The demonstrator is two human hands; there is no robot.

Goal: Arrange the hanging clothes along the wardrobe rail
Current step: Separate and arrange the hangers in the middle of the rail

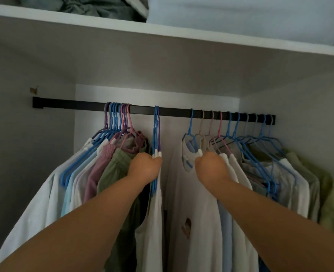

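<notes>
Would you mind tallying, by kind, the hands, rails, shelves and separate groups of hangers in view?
hands: 2 (left hand, right hand)
rail: 1
shelf: 1
hanger groups: 3 (left bunch, middle group, right row)
total: 7

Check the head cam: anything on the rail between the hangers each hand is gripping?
Nothing: in the head view the rail is bare between the left hand's blue-purple hangers and the right hand's blue hanger.

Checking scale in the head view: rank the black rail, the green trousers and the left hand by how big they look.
1. black rail, longest.
2. green trousers, partly hidden, so unsure against the rail.
3. left hand, smallest.
</notes>
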